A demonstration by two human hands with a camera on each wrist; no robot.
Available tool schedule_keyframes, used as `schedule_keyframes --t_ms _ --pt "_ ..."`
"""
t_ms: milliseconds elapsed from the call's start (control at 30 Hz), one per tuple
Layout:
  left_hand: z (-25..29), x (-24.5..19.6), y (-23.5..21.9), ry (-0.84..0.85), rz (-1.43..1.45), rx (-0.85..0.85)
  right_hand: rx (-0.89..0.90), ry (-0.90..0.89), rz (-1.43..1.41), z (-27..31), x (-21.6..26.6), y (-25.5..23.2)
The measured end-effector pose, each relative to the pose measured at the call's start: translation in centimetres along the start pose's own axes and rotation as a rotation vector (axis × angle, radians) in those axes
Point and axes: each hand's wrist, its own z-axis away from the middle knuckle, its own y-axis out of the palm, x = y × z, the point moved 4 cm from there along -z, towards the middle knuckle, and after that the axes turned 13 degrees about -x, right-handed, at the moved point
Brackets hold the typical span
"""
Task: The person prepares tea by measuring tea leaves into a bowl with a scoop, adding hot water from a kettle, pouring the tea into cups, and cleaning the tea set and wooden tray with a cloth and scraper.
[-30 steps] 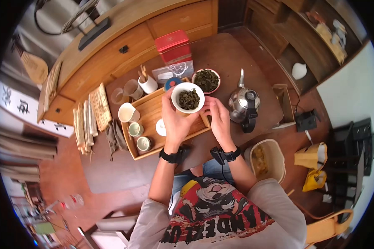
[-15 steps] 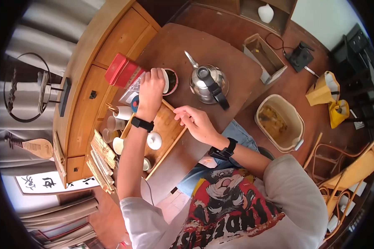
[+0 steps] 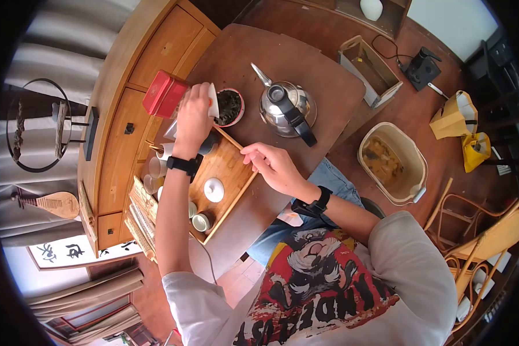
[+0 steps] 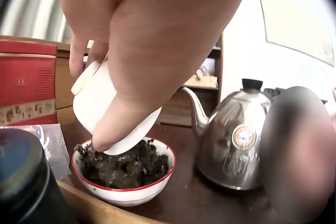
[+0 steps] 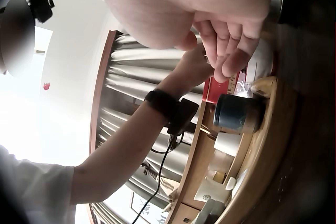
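My left hand (image 3: pixel 194 120) grips a white cup (image 3: pixel 214 101), tipped on its side over a red-rimmed bowl (image 3: pixel 240 115) of dark wet tea leaves (image 4: pixel 126 167). In the left wrist view the thumb presses the cup's outside, and its rim hangs just above the leaves. Loosely curled and holding nothing, my right hand (image 3: pixel 278 169) hovers near the edge of the wooden tray (image 3: pixel 232 196). A white lid (image 3: pixel 214 190) lies on that tray.
A steel kettle (image 3: pixel 287 108) stands right of the bowl, and a red tin (image 3: pixel 165 95) is on its left. Small cups (image 3: pixel 202 222) and a dark blue canister (image 4: pixel 23 174) are by the tray. A bucket (image 3: pixel 392 164) stands on the floor at right.
From beside the right hand, the left hand has carried the cup to the bowl and tipped it over. The right hand has let go of the cup and stays apart. The head view has turned.
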Motion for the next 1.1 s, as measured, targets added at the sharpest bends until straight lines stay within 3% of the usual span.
schedule_keyframes --t_ms 167,233,300,433,467,600,733,900,1000,1100 --pt "1.2 2.0 -1.7 -0.356 0.321 -0.071 0.006 0.025 -0.008 -0.2 0.3 -0.4" --pt "1.8 1.5 -3.0 -0.375 0.297 -0.136 0.014 0.032 -0.006 -0.4 0.2 -0.5" --pt "2.5 1.2 -4.0 -0.563 0.447 -0.167 0.014 0.072 0.0 -0.5 -0.4 -0.3" --pt "4.5 -0.2 -5.9 -0.657 0.553 -0.269 0.055 0.031 0.035 -0.8 -0.4 0.3" --pt "5.0 -0.9 -6.6 -0.753 0.651 -0.283 0.016 -0.021 0.009 -0.8 -0.4 0.6" --pt "9.3 -2.4 -7.8 -0.87 0.638 -0.399 0.066 -0.035 0.1 -1.5 0.5 0.7" --pt "14.9 -5.4 -8.9 -1.176 0.758 -0.575 0.07 -0.089 0.228 -3.1 1.9 1.6" --pt "20.8 -8.8 -9.3 -1.369 0.672 -0.779 0.264 -0.259 0.284 -6.8 8.8 7.9" --pt "22.8 -9.6 -9.5 -1.412 0.716 -0.785 0.427 -0.381 0.345 -10.2 9.4 14.0" --pt "23.5 -9.9 -9.9 -1.424 0.726 -0.809 0.467 -0.56 0.511 -14.0 9.6 20.1"
